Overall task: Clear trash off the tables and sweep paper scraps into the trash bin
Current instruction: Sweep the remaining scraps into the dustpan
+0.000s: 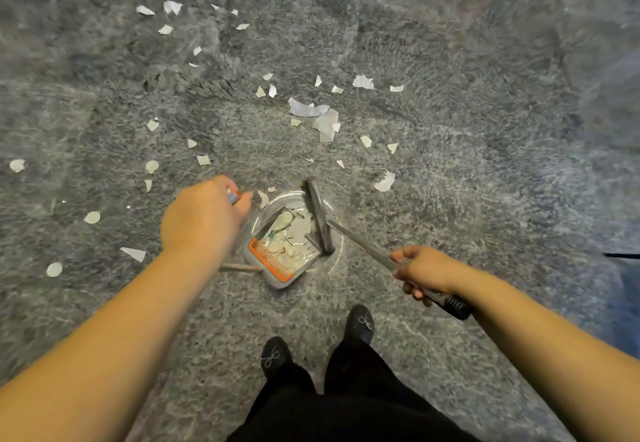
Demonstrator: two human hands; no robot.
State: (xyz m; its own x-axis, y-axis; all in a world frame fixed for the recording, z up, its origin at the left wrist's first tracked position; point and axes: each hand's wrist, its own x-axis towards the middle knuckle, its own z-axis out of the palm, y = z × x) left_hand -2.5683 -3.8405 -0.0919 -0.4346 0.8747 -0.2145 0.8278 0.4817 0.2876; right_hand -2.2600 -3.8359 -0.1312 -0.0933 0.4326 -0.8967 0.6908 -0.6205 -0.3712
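A grey dustpan (277, 277) with an orange comb edge stands on the floor in front of my feet, holding several white paper scraps. My left hand (202, 218) grips the top of the dustpan's handle, which has an orange band. My right hand (420, 270) grips the broom handle (360, 242). The grey broom head (320, 214) rests at the dustpan's right side. More white paper scraps (320, 117) lie scattered over the grey stone floor ahead, left and right.
My two black shoes (360, 324) stand just behind the dustpan. A dark cable or strip (621, 255) shows at the right edge. No trash bin is in view. The polished floor (450, 60) stretches in every direction.
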